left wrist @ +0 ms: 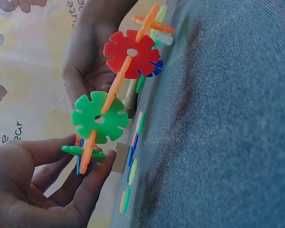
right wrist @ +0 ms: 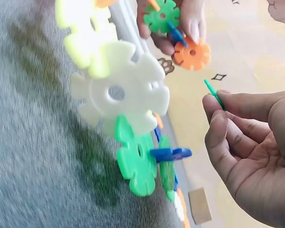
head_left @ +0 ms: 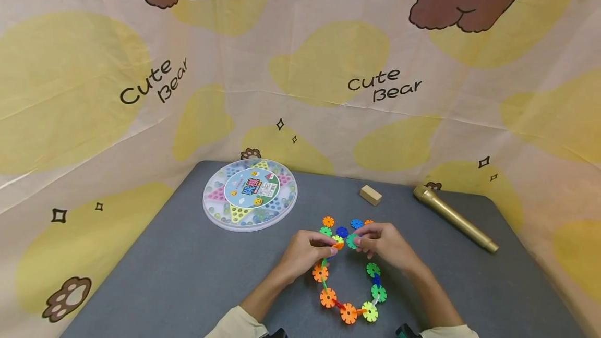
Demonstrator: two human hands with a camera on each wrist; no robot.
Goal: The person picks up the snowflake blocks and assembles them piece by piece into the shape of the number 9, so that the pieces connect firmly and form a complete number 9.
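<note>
Left hand (head_left: pixel 307 251) pinches the upper left end of the snowflake-disc chain (head_left: pixel 348 313), grip closed on an end disc. Right hand (head_left: pixel 382 241) pinches a green disc (head_left: pixel 352 241) just beside it. Chain loops on the grey worktop (head_left: pixel 188 275) between both forearms.

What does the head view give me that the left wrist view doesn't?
Only the head view shows the round marble game case, the gold microphone and the whole snowflake-disc chain curving on the grey table. Only the left wrist view shows the chain side-on, with its red disc. Both show the left hand and right hand pinching the chain's ends, and the wooden block.
</note>
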